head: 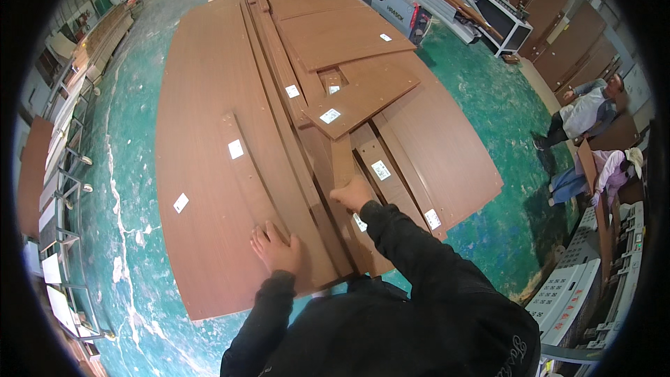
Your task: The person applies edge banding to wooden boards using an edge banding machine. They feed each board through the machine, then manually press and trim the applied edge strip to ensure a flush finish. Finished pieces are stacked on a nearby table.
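My left hand rests palm down, fingers spread, at the near end of a narrow brown strip lying on a large wood-grain panel. The fingers of my right hand are curled around a narrow brown board. That board's far end lies under a small rectangular panel, set askew on the stack and bearing a white label. To the right of my right hand lies another labelled strip, with a wide panel beyond it. My palm hides part of the narrow board.
More brown panels are stacked at the far end. Two people stand at the right, one holding a board beside a machine. A wheeled metal rack stands at the left on the green floor.
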### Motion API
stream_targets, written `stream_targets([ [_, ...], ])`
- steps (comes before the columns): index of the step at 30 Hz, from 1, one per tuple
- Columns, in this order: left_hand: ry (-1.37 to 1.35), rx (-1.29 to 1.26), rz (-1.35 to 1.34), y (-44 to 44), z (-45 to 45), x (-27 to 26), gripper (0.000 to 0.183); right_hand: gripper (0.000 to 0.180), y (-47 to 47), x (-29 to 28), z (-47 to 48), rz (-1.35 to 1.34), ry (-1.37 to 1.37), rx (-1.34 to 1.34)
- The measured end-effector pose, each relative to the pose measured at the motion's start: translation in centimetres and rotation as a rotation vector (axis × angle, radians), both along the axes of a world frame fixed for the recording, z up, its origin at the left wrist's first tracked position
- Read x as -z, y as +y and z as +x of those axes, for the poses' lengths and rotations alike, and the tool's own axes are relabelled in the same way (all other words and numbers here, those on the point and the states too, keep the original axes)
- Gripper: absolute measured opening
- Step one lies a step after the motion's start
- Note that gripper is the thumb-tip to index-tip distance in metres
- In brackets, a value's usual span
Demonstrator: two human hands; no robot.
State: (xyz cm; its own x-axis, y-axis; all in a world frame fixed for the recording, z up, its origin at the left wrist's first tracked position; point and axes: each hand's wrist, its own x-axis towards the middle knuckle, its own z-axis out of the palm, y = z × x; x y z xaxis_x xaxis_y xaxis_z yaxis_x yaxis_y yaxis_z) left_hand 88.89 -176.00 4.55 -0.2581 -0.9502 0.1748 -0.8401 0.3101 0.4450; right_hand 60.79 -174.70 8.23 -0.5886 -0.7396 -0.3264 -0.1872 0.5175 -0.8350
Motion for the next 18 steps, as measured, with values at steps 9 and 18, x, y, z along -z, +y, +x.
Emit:
stream_targets([
  [9, 0.022, 0.008, 0.081, 0.0, 0.1, -0.9, 0.081, 0.033, 8.4, -6.3, 4.6, -0.259, -0.320, -0.005],
  [18, 0.116, 0.068, 0.105, 0.4, 2.1, -0.4, 0.085, 0.027, 13.9, -2.6, 13.5, -0.148, -0.497, 0.119],
])
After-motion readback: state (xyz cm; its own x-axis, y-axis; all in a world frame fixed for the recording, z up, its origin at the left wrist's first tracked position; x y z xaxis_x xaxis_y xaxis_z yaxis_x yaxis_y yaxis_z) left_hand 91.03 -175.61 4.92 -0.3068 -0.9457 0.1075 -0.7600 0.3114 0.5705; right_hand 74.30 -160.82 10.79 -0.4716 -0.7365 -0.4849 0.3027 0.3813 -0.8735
